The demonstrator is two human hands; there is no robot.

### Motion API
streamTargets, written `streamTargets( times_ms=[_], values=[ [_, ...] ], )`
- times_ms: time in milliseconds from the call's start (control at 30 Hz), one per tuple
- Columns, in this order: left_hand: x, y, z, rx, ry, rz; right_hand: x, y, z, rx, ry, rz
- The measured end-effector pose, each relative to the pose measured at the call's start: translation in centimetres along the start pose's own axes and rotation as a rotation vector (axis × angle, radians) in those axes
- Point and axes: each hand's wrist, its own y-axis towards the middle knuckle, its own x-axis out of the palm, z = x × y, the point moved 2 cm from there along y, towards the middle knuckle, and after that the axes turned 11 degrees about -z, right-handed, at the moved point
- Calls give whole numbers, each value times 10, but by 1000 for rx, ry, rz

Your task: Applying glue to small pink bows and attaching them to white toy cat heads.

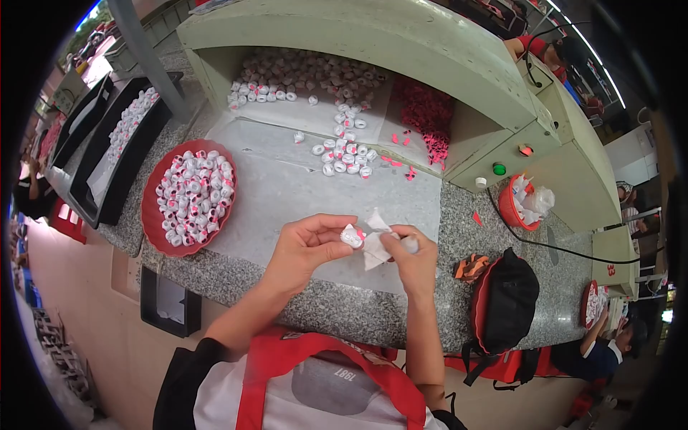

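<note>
Between the thumb and fingers of my left hand (304,251) is a small round white piece (352,236) with a pink part on it. My right hand (416,261) pinches a crumpled white cloth (374,251) beside that piece; the cloth touches or nearly touches it. Something pale and rounded also shows at the right fingers, too small to make out. Both hands are above the pale sheet (287,183) on the speckled worktop. Beyond them lies a loose cluster of similar white pieces (345,159). To the left, a red scalloped bowl (148,215) is heaped with white pieces bearing pink parts.
A greenish open-fronted cabinet (358,36) holds many white pieces and a heap of small pink parts (424,115). At right are a red basket (514,215) of white scraps, a cable, and a black bag (510,301). Black trays (136,154) stand far left. Other people work at right.
</note>
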Motion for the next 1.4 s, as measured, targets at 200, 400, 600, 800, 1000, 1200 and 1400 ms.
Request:
streamTargets(
  times_ms=[200,400,600,800,1000,1200,1400],
  values=[
    [9,-15,8,47,-65,-89,12,-37,-94,-529,-161,-125],
    [4,-38,4,75,-97,-134,29,-64,-108,-565,-360,-122],
    [-40,-20,33,411,-284,214,-8,-69,-46,-419,-626,-170],
    [-22,11,15,224,-169,136,-56,73,21,113,-536,240],
    [-30,3,15,149,-92,122,-35,172,50,60,-762,356],
    [-26,60,-43,-21,-140,-17,-69,133,71,-537,-841,156],
    [-10,33,-24,-6,-24,50,-45,109,35,118,-787,-19]
  ],
)
